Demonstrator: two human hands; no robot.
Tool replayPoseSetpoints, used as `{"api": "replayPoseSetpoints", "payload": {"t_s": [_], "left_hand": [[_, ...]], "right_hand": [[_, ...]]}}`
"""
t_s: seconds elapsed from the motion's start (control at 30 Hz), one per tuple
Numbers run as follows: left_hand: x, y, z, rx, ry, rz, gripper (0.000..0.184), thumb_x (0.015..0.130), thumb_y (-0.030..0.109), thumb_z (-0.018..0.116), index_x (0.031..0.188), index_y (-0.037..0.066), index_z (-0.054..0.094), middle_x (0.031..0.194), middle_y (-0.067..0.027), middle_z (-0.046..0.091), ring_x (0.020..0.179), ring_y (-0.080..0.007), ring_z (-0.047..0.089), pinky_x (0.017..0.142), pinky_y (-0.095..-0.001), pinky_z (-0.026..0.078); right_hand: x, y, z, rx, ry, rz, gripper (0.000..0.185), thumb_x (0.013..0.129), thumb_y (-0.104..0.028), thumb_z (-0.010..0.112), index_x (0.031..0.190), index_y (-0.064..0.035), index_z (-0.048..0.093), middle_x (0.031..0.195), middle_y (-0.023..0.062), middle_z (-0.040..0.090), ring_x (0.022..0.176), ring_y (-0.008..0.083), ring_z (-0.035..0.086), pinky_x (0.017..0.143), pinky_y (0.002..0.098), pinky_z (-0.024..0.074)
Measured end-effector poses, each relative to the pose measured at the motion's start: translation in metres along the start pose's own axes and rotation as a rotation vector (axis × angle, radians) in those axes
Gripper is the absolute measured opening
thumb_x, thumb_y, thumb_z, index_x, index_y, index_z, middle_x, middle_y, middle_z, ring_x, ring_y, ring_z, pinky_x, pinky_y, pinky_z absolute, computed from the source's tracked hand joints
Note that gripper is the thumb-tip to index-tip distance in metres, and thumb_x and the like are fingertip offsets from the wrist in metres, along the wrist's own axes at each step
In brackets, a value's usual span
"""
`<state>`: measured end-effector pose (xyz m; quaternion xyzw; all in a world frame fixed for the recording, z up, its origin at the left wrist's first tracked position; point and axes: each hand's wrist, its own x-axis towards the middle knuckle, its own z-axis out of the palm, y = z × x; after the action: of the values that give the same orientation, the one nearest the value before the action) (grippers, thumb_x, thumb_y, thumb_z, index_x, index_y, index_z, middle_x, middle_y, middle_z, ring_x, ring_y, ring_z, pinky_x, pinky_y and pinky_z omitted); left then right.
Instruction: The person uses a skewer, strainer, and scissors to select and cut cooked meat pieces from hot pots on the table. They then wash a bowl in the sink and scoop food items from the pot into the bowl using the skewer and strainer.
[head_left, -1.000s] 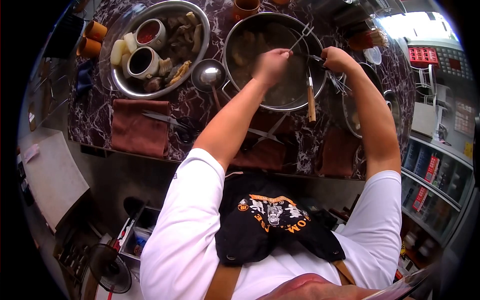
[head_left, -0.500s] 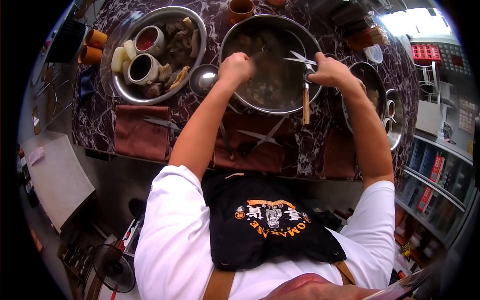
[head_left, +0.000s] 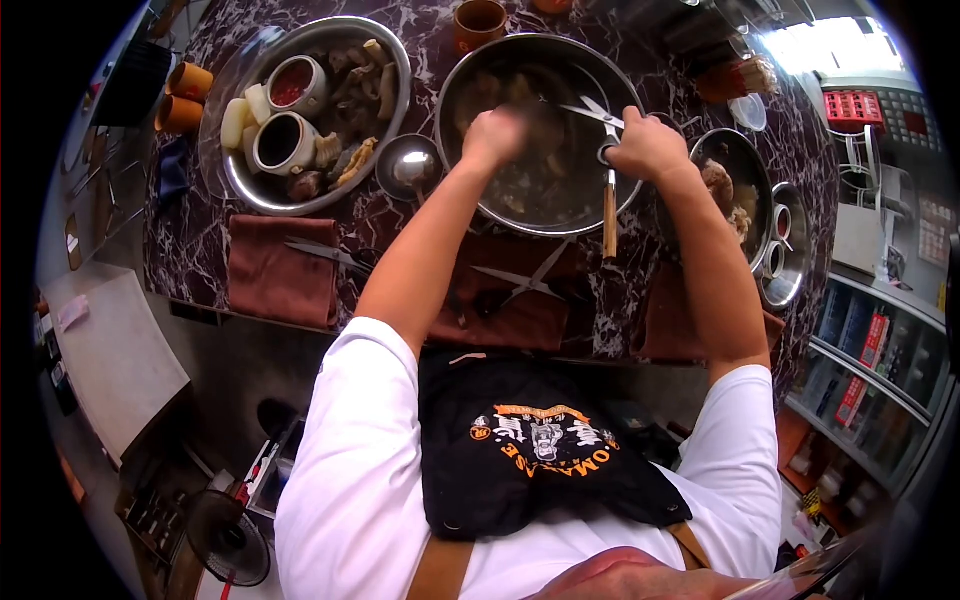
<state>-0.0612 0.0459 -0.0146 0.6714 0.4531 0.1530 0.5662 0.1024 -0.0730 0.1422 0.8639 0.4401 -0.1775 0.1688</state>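
My right hand [head_left: 648,145] grips a pair of scissors [head_left: 598,112] over the right side of a large round metal pot [head_left: 470,58], with the blades spread and aimed left. Cloudy broth [head_left: 540,185] with pieces in it fills the pot. Above the broth, my left hand [head_left: 493,140] is closed, its fingertips smeared by motion. Whatever it pinches cannot be made out. Just below my right hand, a utensil's wooden handle [head_left: 610,215] hangs over the pot's rim. A metal ladle [head_left: 410,165] rests left of the pot.
A metal platter [head_left: 403,95] at left bears meats, white chunks and two sauce pots. More scissors [head_left: 528,272] lie on brown napkins [head_left: 282,270] along the near edge. A bowl [head_left: 760,165] of meat stands at right, beside a tray [head_left: 792,200]. Orange cups [head_left: 480,22] stand behind.
My left hand has moved right, toward the scissors. My right hand has shifted slightly left and down, still holding the scissors with parted blades.
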Motion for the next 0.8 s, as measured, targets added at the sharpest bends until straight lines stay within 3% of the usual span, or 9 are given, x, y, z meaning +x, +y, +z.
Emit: {"api": "replayPoseSetpoints", "payload": {"t_s": [0.1,0.33,0.4,0.43,0.5,0.53,0.6,0.63,0.8], "left_hand": [[0.008,0.002,0.009,-0.091,-0.010,-0.024,0.023,0.081,0.019,0.059,0.090,0.003,0.072,0.079,-0.0167,0.069,0.075,-0.0269,0.067,0.069,-0.0376,0.051],[0.025,-0.014,0.018,-0.108,-0.015,-0.058,0.021,0.080,0.016,0.060,0.090,0.002,0.072,0.076,-0.0155,0.068,0.069,-0.0247,0.066,0.062,-0.0378,0.051],[0.030,-0.002,0.019,-0.201,-0.052,-0.141,0.019,0.080,0.017,0.062,0.089,0.003,0.073,0.073,-0.0122,0.067,0.062,-0.0231,0.063,0.055,-0.0365,0.049],[0.034,0.006,0.023,-0.209,-0.051,-0.141,0.019,0.080,0.017,0.062,0.089,0.003,0.073,0.073,-0.0122,0.067,0.062,-0.0231,0.063,0.055,-0.0365,0.049],[0.041,0.015,0.034,-0.445,-0.132,-0.337,0.015,0.085,0.016,0.061,0.090,0.006,0.071,0.066,-0.0052,0.061,0.052,-0.0159,0.052,0.045,-0.0307,0.041],[0.044,0.010,0.039,-0.446,-0.132,-0.338,0.015,0.085,0.016,0.061,0.090,0.006,0.071,0.066,-0.0052,0.061,0.052,-0.0159,0.052,0.045,-0.0307,0.041],[0.043,0.000,0.051,-0.878,-0.276,-0.358,0.012,0.091,0.016,0.059,0.093,0.007,0.067,0.060,0.0031,0.050,0.046,-0.0088,0.039,0.040,-0.0245,0.030],[0.027,0.009,0.048,-0.947,-0.291,-0.350,0.010,0.094,0.014,0.055,0.095,0.008,0.062,0.058,0.0076,0.042,0.046,-0.0035,0.032,0.040,-0.0217,0.022],[-0.008,0.007,0.051,-1.117,-0.260,-0.263,0.013,0.097,0.012,0.050,0.101,0.005,0.061,0.058,0.0068,0.041,0.044,-0.0038,0.031,0.040,-0.0196,0.021]], "right_hand": [[0.006,-0.007,0.006,-0.006,-0.018,0.033,0.050,0.079,-0.027,0.059,0.121,-0.0024,0.049,0.116,0.0220,0.060,0.109,0.0358,0.060,0.089,0.0431,0.0506],[0.037,0.031,0.037,0.015,0.095,-0.105,0.030,0.081,-0.013,0.055,0.108,-0.0006,0.053,0.105,0.0237,0.062,0.099,0.0394,0.063,0.084,0.0450,0.0518],[0.035,0.042,0.046,0.014,0.196,-0.176,0.028,0.080,-0.011,0.057,0.104,-0.0003,0.053,0.102,0.0231,0.062,0.097,0.0396,0.062,0.083,0.0459,0.0516],[0.033,0.045,0.046,0.004,0.183,-0.167,0.035,0.078,-0.016,0.064,0.108,-0.0042,0.051,0.105,0.0202,0.060,0.101,0.0386,0.058,0.086,0.0444,0.0485],[0.025,0.049,0.045,0.002,0.233,-0.205,0.032,0.078,-0.013,0.061,0.107,-0.0029,0.051,0.103,0.0209,0.061,0.099,0.0380,0.060,0.086,0.0438,0.0493],[0.021,0.051,0.042,0.007,0.287,-0.241,0.029,0.079,-0.010,0.059,0.106,-0.0017,0.052,0.100,0.0217,0.062,0.098,0.0374,0.061,0.085,0.0433,0.0502],[0.009,0.056,0.033,0.038,0.286,-0.229,0.032,0.079,-0.014,0.061,0.108,-0.0033,0.052,0.103,0.0202,0.062,0.101,0.0359,0.060,0.087,0.0422,0.0491],[0.001,0.058,0.025,0.069,0.270,-0.207,0.034,0.079,-0.015,0.062,0.109,-0.0039,0.052,0.104,0.0199,0.061,0.102,0.0356,0.060,0.087,0.0424,0.0488],[-0.044,0.063,0.007,0.116,0.184,-0.081,0.050,0.076,-0.029,0.064,0.117,-0.0053,0.050,0.108,0.0212,0.060,0.104,0.0377,0.059,0.090,0.0437,0.0473]]}}
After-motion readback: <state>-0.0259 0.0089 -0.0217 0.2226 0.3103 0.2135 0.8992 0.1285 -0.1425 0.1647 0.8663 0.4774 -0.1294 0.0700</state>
